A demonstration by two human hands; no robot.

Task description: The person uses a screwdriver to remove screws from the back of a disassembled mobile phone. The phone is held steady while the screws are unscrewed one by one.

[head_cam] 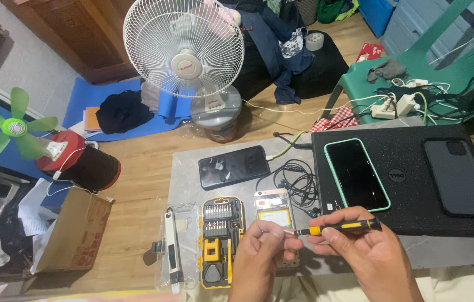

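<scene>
Screwdriver (pixel 342 227): black and yellow precision driver, held level in front of me, low in the head view, above the grey mat (pixel 186 168).
Right hand (pixel 368 246): my fingers are curled round the driver's handle, thumb on top.
Left hand (pixel 259 251): I have thumb and forefinger pinched together at the driver's metal tip; what sits between them is too small for me to tell.
Opened phone (pixel 273 210): lies on the mat just beyond my left hand, back off, yellow part showing.
Bit kit (pixel 223 240): open black and yellow case, just left of my left hand.
Dark phone (pixel 233 166): flat on the mat, further out.
Laptop (pixel 410 184): closed, to my right, with a green-cased phone (pixel 356 174) lying on it.
</scene>
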